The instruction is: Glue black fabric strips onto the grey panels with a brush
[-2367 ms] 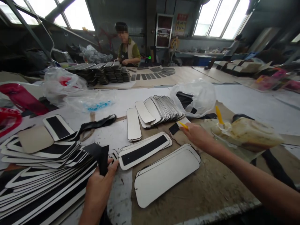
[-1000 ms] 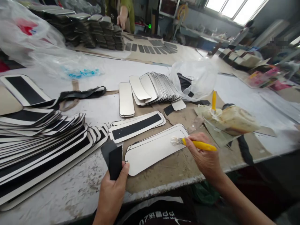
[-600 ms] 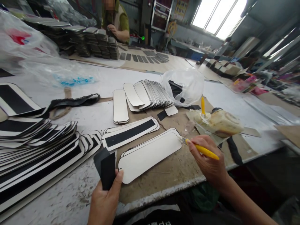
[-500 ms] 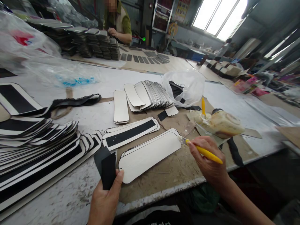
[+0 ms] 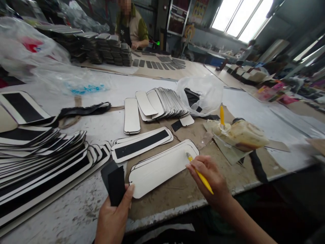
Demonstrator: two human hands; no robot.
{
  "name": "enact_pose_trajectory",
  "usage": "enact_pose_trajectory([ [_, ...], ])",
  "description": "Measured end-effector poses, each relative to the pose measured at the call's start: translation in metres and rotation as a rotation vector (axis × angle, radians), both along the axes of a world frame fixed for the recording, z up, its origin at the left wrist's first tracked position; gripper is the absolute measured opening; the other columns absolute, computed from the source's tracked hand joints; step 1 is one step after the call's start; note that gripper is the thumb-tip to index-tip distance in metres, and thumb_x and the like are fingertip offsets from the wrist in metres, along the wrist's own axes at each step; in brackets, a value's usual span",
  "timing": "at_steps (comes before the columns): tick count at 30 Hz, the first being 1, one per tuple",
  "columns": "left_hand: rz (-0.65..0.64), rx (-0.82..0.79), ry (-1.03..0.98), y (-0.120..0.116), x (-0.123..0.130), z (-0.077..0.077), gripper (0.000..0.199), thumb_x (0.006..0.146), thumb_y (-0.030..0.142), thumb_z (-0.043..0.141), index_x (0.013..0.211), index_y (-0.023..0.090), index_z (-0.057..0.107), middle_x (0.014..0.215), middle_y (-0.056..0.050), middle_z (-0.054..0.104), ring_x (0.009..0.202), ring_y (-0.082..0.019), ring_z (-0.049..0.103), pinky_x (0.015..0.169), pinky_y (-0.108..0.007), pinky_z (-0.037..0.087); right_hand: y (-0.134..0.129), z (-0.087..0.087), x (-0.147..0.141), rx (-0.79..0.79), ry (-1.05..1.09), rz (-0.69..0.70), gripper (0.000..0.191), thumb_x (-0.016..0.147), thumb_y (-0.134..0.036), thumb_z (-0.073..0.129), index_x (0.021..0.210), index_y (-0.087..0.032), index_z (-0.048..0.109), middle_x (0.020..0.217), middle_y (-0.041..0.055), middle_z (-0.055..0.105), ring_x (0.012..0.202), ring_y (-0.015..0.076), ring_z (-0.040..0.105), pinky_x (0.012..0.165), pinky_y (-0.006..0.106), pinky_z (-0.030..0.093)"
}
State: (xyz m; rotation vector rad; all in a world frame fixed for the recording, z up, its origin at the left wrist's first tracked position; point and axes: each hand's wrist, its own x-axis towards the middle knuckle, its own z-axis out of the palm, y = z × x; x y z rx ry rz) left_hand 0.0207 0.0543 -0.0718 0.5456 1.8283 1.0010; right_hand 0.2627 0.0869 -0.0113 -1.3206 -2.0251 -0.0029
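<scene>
My right hand is closed round a yellow-handled brush. Its tip meets the white panel near the right end. This panel has rounded corners and lies on top of a few others. My left hand grips black strips between thumb and fingers, and its thumb rests at the panel's left end. Just behind lies a white panel with a black strip along its middle. To the right, a cut-open plastic container, stained amber, has a second yellow handle standing at its near opening.
Stacked black-and-white panels fill the left side. A fanned row of white panels lies beyond, beside a plastic bag with black pieces. Across the table a person stands behind dark stacks. The table's front edge is close to me.
My right hand has brought the brush left and inward from the panel's right end onto its face. My left hand keeps its hold on the black strips, almost still.
</scene>
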Motion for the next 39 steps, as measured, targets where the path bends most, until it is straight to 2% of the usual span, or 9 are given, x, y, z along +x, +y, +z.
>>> enact_pose_trajectory([
  [2,0.004,0.018,-0.009,0.000,0.003,0.004,0.061,0.049,0.062,0.074,0.083,0.012,0.064,0.053,0.003,0.052,0.054,-0.015,0.047,0.054,-0.027,0.040,0.003,-0.005,0.000,0.004,-0.060,-0.038,0.007,0.085,-0.018,0.057,0.086,-0.020,0.064,0.081,0.0086,0.059,0.081,0.0207,0.056,0.072,0.034,0.050],
  [4,-0.008,0.047,-0.018,0.001,0.004,0.005,0.058,0.052,0.061,0.073,0.080,0.013,0.063,0.051,0.003,0.051,0.052,-0.014,0.045,0.051,-0.026,0.038,0.000,-0.011,-0.011,-0.063,-0.004,0.002,0.009,0.085,-0.017,0.055,0.085,-0.020,0.063,0.082,0.0084,0.059,0.081,0.0201,0.056,0.071,0.033,0.050],
  [9,-0.044,0.095,0.023,-0.002,0.005,0.000,0.048,0.059,0.059,0.070,0.073,0.014,0.061,0.050,0.003,0.049,0.050,-0.013,0.044,0.050,-0.025,0.036,-0.019,-0.013,-0.056,-0.293,0.458,0.253,0.009,0.086,-0.017,0.053,0.088,-0.021,0.061,0.080,0.0047,0.058,0.077,0.0177,0.056,0.070,0.031,0.050],
  [14,-0.109,0.177,0.005,-0.006,0.007,-0.001,0.038,0.075,0.054,0.059,0.067,0.017,0.055,0.051,0.004,0.047,0.051,-0.012,0.043,0.052,-0.023,0.034,-0.015,-0.009,-0.074,-0.422,0.810,0.142,0.016,0.087,-0.026,0.053,0.074,-0.020,0.059,0.074,0.0025,0.056,0.073,0.0168,0.056,0.067,0.030,0.047],
  [18,-0.131,0.191,-0.002,-0.007,0.011,0.002,0.037,0.081,0.051,0.054,0.065,0.018,0.052,0.052,0.004,0.047,0.050,-0.011,0.042,0.051,-0.023,0.033,-0.007,-0.016,-0.075,-0.617,0.847,0.106,0.019,0.088,-0.031,0.053,0.074,-0.019,0.058,0.074,0.0014,0.055,0.067,0.0144,0.056,0.062,0.026,0.046],
  [22,-0.103,0.190,-0.001,-0.009,0.013,0.002,0.036,0.081,0.051,0.053,0.066,0.018,0.051,0.051,0.005,0.046,0.050,-0.011,0.041,0.050,-0.022,0.032,-0.005,-0.022,-0.067,-0.433,0.680,0.067,0.015,0.087,-0.027,0.055,0.075,-0.019,0.058,0.076,0.0023,0.055,0.074,0.0161,0.054,0.067,0.029,0.045],
  [27,-0.087,0.179,0.009,-0.011,0.013,-0.002,0.035,0.081,0.051,0.053,0.071,0.018,0.053,0.051,0.005,0.046,0.050,-0.011,0.041,0.051,-0.023,0.032,-0.001,-0.024,-0.036,-0.240,0.468,-0.017,0.006,0.086,-0.021,0.056,0.081,-0.020,0.059,0.081,0.0025,0.055,0.080,0.0169,0.053,0.073,0.032,0.043],
  [33,-0.067,0.161,0.033,-0.009,0.014,-0.003,0.037,0.078,0.054,0.056,0.068,0.018,0.053,0.050,0.004,0.047,0.050,-0.012,0.041,0.051,-0.024,0.032,0.006,-0.016,0.004,-0.100,0.287,-0.095,0.005,0.086,-0.019,0.057,0.082,-0.019,0.060,0.081,0.0033,0.056,0.079,0.0172,0.054,0.074,0.033,0.044],
  [39,-0.063,0.128,0.078,-0.010,0.012,-0.006,0.042,0.075,0.058,0.058,0.063,0.018,0.052,0.050,0.003,0.049,0.049,-0.012,0.041,0.049,-0.024,0.031,0.007,-0.007,0.025,0.059,0.162,-0.106,0.005,0.084,-0.014,0.058,0.086,-0.018,0.060,0.085,0.0049,0.056,0.078,0.0167,0.056,0.070,0.031,0.047],
])
